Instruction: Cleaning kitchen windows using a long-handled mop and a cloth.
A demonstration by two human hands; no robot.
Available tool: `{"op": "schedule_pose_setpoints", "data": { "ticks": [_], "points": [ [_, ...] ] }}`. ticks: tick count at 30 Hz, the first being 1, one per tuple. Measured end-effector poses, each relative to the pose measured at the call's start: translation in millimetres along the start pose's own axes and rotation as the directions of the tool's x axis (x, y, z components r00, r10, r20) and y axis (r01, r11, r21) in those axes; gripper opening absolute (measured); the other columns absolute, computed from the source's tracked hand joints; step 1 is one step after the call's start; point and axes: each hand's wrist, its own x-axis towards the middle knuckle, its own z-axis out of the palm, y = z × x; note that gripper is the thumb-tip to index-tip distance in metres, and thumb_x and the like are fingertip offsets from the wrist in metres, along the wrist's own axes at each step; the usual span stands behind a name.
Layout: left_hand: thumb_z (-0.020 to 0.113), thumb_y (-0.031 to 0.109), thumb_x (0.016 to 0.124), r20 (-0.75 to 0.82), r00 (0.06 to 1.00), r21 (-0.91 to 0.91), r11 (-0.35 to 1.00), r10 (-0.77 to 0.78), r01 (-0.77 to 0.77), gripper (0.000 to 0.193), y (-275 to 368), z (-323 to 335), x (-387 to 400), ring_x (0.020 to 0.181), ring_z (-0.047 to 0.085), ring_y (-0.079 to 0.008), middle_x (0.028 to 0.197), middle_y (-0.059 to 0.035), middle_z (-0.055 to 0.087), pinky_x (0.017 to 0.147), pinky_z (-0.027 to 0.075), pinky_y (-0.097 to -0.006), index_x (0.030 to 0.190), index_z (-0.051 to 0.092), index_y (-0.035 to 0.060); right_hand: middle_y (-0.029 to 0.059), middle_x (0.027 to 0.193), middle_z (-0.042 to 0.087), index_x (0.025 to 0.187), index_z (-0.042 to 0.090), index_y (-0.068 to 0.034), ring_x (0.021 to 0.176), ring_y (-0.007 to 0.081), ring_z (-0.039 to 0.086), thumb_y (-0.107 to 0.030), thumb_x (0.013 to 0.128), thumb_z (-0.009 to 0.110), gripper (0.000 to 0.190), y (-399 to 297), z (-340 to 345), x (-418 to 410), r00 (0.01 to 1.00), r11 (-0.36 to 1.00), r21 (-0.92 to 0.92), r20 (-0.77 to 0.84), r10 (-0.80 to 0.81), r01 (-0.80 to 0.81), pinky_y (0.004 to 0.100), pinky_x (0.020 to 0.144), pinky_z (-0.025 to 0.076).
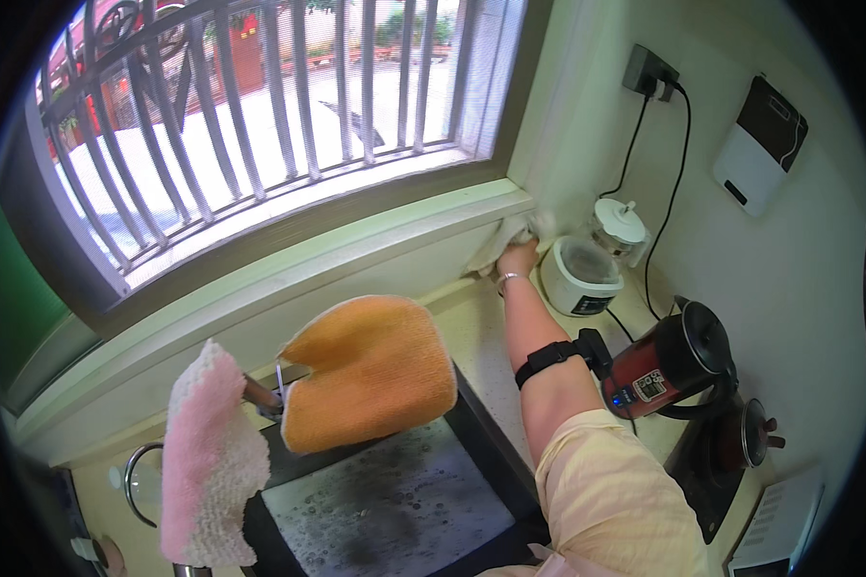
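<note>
My right arm reaches into the far corner of the counter, where my right hand (518, 258) grips a white cloth (496, 245) against the wall below the window ledge. The fingers are partly hidden by the cloth and by the angle. Just right of the hand stands a small white electric cooker (581, 278) with a see-through lid. Behind the cooker is a glass pot with a white lid (619, 218). The wrist wears a bracelet, and a black strap with a small device (559, 355) circles the forearm. My left hand is out of view.
A dark sink (491, 447) holds soapy water (390, 505). Over its faucet hang an orange cloth (375, 375) and a pink-and-white cloth (213, 461). A red-and-black electric kettle (664, 360) and a lidded dark red pot (736, 436) stand at right. Power cords (682, 187) hang from the wall socket (649, 72).
</note>
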Motion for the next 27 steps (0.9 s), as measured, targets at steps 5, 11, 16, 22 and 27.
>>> {"op": "schedule_pose_setpoints", "data": {
  "ticks": [5, 11, 16, 22, 27],
  "points": [
    [0.052, 0.044, 0.072, -0.260, 0.946, 0.085, 0.981, 0.192, -0.176, 0.030, -23.4, 46.2, -2.3, 0.072, 0.052, -0.0211, 0.074, -0.0020, 0.055, 0.060, 0.037, -0.0378, 0.079, 0.059, 0.0157, 0.0332, 0.113, 0.037, 0.110, 0.032, 0.018, 0.108, 0.0419, 0.038, -0.006, 0.067, 0.052, 0.053, 42.8, 18.2, -17.9, 0.896, 0.969, -0.062, 0.400, -0.194, 0.238, 0.0405, 0.095, 0.030],
    [0.051, 0.043, 0.073, -0.113, 0.992, 0.037, 0.998, 0.062, -0.058, 0.030, -3.5, 17.7, -4.6, 0.076, 0.051, -0.0222, 0.077, -0.0037, 0.056, 0.062, 0.036, -0.0391, 0.081, 0.059, 0.0147, 0.0228, 0.089, 0.056, 0.090, 0.050, 0.004, 0.089, 0.0373, 0.053, -0.013, 0.067, 0.057, 0.029, 13.1, 13.0, -117.9, 0.594, 0.895, 0.260, 0.676, -0.437, 0.362, 0.0424, 0.079, 0.041],
    [0.051, 0.042, 0.073, -0.138, 0.988, 0.070, 0.996, 0.064, -0.055, 0.030, -2.5, 16.4, -4.3, 0.079, 0.051, -0.0231, 0.079, -0.0052, 0.056, 0.064, 0.036, -0.0401, 0.082, 0.059, 0.0139, 0.0190, 0.086, 0.059, 0.087, 0.052, 0.001, 0.082, 0.0298, 0.057, -0.011, 0.071, 0.059, 0.021, -5.3, -1.6, -78.9, 0.865, 0.923, 0.372, 0.424, -0.266, 0.102, 0.0361, 0.073, 0.044],
    [0.049, 0.032, 0.076, -0.054, 0.998, -0.059, 0.998, -0.032, 0.029, 0.025, 18.0, -7.6, 6.0, 0.079, 0.050, -0.0270, 0.081, -0.0088, 0.056, 0.067, 0.036, -0.0413, 0.084, 0.059, 0.0101, 0.0120, 0.091, 0.060, 0.095, 0.054, 0.002, 0.074, 0.0185, 0.058, -0.018, 0.074, 0.063, 0.031, -59.7, 12.1, -138.8, 0.206, 0.933, 0.336, 0.930, -0.305, -0.133, 0.0287, 0.065, 0.046],
    [0.049, 0.026, 0.076, -0.132, 0.991, -0.066, 0.998, -0.034, 0.025, 0.022, 25.3, -18.6, 3.8, 0.075, 0.051, -0.0276, 0.079, -0.0093, 0.055, 0.066, 0.037, -0.0411, 0.082, 0.058, 0.0071, 0.0082, 0.089, 0.061, 0.096, 0.056, 0.002, 0.075, 0.0132, 0.057, -0.022, 0.078, 0.060, 0.031, -63.7, 1.2, -121.7, 0.076, 0.992, 0.123, 0.989, -0.124, 0.020, 0.0271, 0.062, 0.047]
  ]
}}
